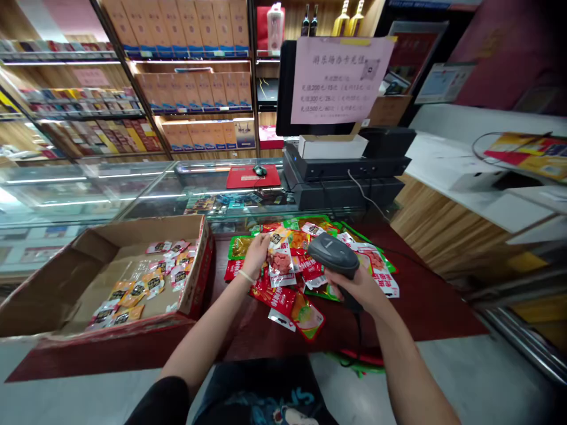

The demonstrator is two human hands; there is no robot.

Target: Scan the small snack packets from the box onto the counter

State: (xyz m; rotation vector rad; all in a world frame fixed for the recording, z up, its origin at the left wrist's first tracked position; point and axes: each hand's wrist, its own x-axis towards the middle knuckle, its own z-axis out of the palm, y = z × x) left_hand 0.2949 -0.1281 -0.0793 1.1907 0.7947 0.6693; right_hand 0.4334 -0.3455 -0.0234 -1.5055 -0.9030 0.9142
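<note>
Fingers of the left hand (pixel 257 254) pinch a snack packet (pixel 280 261) over a packet pile (pixel 277 295) on the table (pixel 398 321), while the right hand (pixel 354 286) grips a scanner (pixel 333 254) beside it; scanning looks unfinished, though which packets, piled or in the carton (pixel 133 236) at left, are done cannot be told.

Cannot see most of the monitor (pixel 284 88) behind the paper sign (pixel 341 88), nor read the sign's faint bottom line. Cannot make out in full the lower packets (pixel 241 247), buried in the pile, or the scanner's (pixel 334 254) grip, partly covered by the right hand (pixel 361 286). Lose the clothing print (pixel 287 407) to the bottom edge; find the far-left shelf goods (pixel 84 97) blurred.
</note>
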